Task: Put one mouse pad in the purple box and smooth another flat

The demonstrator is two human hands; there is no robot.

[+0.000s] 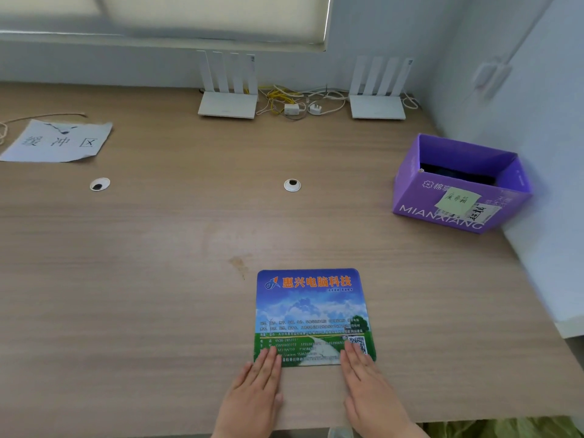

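Note:
A printed mouse pad with blue sky, green field and orange lettering lies flat on the wooden desk near its front edge. My left hand rests palm down with its fingertips on the pad's near left corner. My right hand lies flat the same way on the near right corner. Neither hand grips anything. The purple box stands open at the right, next to the wall. Something dark lies inside it; I cannot tell what it is.
Two white routers with a tangle of cables stand along the back wall. A paper sheet with handwriting lies at the far left. Two round cable grommets sit in the desk.

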